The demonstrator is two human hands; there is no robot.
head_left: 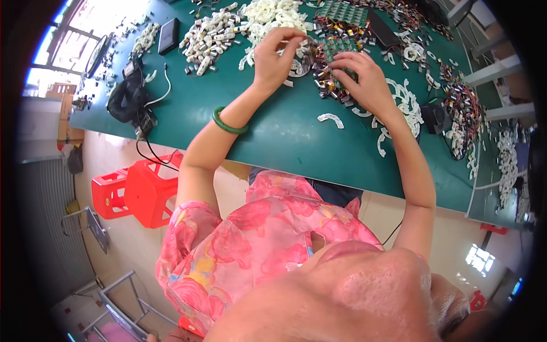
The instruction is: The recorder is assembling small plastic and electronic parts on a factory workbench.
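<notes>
Left hand (275, 57), upper middle of the frame: thumb and forefinger tips pinched together at the top of the hand, other fingers curled loosely beneath. Whatever sits in the pinch is too small to make out; a thin light sliver may show there, not certain. A green bangle (229, 123) rides the left wrist.

Right hand (364, 80), just right of it: fingers bent and spread, tips pressing down on a green tray (335, 50) filled with small dark and metallic parts. It reads as steadying or seating the pieces, not gripping; nothing is enclosed in the hand. The tray lies directly between the two hands, within short reach of the pinch, which probably explains the raised left hand hovering just beside it.

Outward: a second, similar green tray (342, 11) lies at the top edge. White plastic pieces (219, 34) are heaped to the upper left of the hands, with more white curved strips (405, 102) trailing to the right. Loose supply on both sides, work in the centre.

All on a green table (285, 137). Dark flat device (168, 35) upper left, black cabled gear (128, 100) at the left table edge. Red plastic stool (139, 191) on the floor, lower left.
</notes>
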